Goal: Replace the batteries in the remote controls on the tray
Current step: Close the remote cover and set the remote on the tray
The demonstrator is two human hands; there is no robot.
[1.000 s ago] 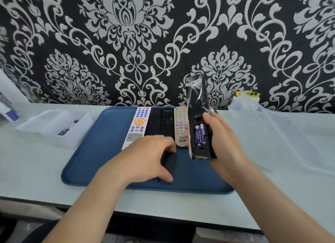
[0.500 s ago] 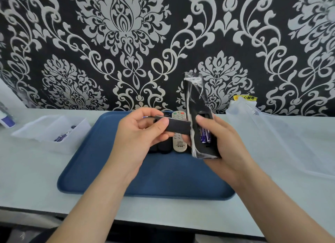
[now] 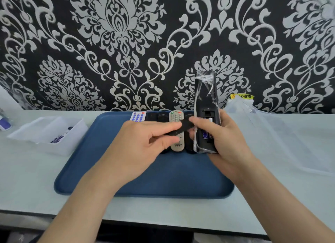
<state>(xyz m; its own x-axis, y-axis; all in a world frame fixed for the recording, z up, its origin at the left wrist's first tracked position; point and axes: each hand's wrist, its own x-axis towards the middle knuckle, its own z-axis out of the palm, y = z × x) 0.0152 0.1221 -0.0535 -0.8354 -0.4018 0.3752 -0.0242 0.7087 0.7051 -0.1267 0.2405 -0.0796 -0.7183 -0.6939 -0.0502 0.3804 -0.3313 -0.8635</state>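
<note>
So, where's the remote (image 3: 205, 94) sitting?
— Upright in the right hand (image 3: 226, 143), fingers curled round its far edge, thumb laid across the open bay. Two batteries (image 3: 206, 134) show just below that thumb, so I'd judge this one done bar the lid.

And the left hand (image 3: 145, 143)?
— Pinching the cover (image 3: 184, 126) between thumb and forefingers. Its free end pokes out past the fingertips and touches the right thumb, just beside the bay.

How will that cover handle?
— Light, thin, stiff plastic, I'd guess, with small tabs that could snap if forced. Hold it by the long edges and leave the end beyond the fingertips bare so it can meet the slot.

And the remote itself?
— Light too, but it's in crinkled clear film, which looks slippery and may bunch under the cover. Best gripped low round the sides, with the fingers clear of the bay.

Anything else about?
— Under both hands is the tray (image 3: 108, 170). Beyond the left knuckles lie a white remote (image 3: 138, 116) and a grey remote (image 3: 176, 116), with black remotes (image 3: 162, 116) between them. A box (image 3: 36, 134) holding what look like spare cells sits well out past the left wrist. A clear bag (image 3: 272, 134) lies past the back of the right hand.
</note>
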